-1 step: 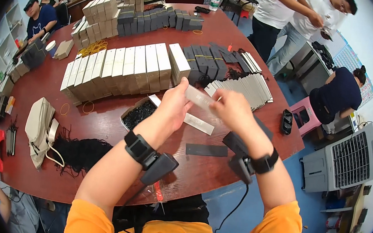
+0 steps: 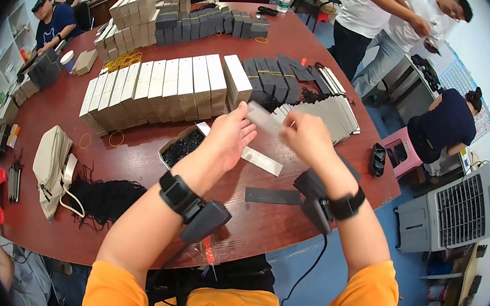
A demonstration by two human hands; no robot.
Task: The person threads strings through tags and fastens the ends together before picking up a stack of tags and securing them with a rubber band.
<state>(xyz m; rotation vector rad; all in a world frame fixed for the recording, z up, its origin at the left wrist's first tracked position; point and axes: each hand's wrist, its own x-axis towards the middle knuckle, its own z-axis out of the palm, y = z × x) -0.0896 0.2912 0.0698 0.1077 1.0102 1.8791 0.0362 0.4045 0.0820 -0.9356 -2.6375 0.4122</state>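
Note:
A pale, strip-shaped tag card is blurred by motion in front of me. My right hand pinches its right end. At its other end, my left hand has its palm turned up and its fingers apart, with the thumb tip beside the card. Whether that thumb touches the card is unclear. Another pale tag card lies on the table below my hands, near a dark grey card. Partly behind my left forearm sits an open box of black strings.
Banded stacks of pale cards stand beyond my hands, beside dark grey stacks and a fanned row of pale cards. A beige bag and a heap of black strings lie left. Several people work around the table.
The tag card's left end has risen slightly and slid clear of the left fingers, which have spread. The right hand keeps its pinch.

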